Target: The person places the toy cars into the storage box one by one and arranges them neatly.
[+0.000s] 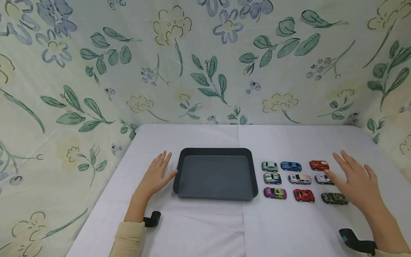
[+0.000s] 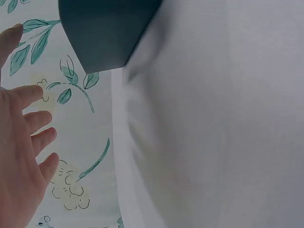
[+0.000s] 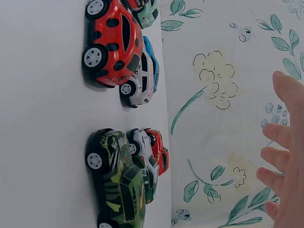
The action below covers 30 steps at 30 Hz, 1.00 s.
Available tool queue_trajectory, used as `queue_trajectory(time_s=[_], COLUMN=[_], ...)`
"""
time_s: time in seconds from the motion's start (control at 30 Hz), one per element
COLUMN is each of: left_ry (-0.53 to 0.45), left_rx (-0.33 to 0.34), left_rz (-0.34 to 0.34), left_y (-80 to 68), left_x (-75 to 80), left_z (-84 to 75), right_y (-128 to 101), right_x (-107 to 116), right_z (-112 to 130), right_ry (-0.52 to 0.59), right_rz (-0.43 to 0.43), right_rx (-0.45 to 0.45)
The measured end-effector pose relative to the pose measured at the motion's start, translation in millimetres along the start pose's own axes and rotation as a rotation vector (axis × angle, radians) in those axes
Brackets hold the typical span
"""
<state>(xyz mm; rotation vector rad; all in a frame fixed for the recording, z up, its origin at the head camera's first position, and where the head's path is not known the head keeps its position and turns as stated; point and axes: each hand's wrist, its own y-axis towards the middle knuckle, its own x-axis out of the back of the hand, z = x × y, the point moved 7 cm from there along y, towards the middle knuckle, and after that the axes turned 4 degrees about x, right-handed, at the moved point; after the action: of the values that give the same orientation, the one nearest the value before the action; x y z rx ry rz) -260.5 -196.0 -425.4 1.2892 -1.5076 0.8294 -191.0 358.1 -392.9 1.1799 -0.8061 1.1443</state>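
Note:
A dark rectangular tray (image 1: 179, 173) lies empty in the middle of a white table. To its right several toy cars stand in a three-by-three grid, among them a purple car (image 1: 275, 193), a red car (image 1: 304, 195) and a camouflage car (image 1: 334, 198). My left hand (image 1: 156, 175) hovers flat and open just left of the tray, thumb near its rim. My right hand (image 1: 354, 180) is open with fingers spread, beside the right column of cars, thumb close to a white car (image 1: 322, 179). In the right wrist view the camouflage car (image 3: 118, 185) and red car (image 3: 114, 45) sit close.
A floral cloth (image 1: 205, 60) hangs behind and to both sides of the table. The table's left edge (image 1: 106, 200) runs near my left forearm. Black wrist mounts (image 1: 152, 219) show at both wrists. Bare white surface lies in front of the tray.

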Motion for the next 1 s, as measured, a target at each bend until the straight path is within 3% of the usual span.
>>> queue_trajectory(time_s=[0.27, 0.43, 0.67, 1.0], left_ry=[-0.047, -0.081, -0.257, -0.444], left_rx=[-0.016, 0.033, 0.093, 0.105], left_rz=[-0.022, -0.016, 0.026, -0.016], left_y=[1.7, 2.6, 2.5, 5.7], left_x=[-2.7, -6.3, -16.0, -18.8], left_z=[-4.0, -2.4, -1.1, -7.1], right_y=[-4.1, -8.3, -17.0, -40.8], right_x=[0.5, -0.7, -4.2, -12.7], right_z=[2.4, 3.9, 3.6, 5.8], right_ry=[0.009, 0.023, 0.029, 0.126], right_rz=[-0.007, -0.012, -0.010, -0.066], right_rx=[-0.001, -0.003, -0.016, -0.027])
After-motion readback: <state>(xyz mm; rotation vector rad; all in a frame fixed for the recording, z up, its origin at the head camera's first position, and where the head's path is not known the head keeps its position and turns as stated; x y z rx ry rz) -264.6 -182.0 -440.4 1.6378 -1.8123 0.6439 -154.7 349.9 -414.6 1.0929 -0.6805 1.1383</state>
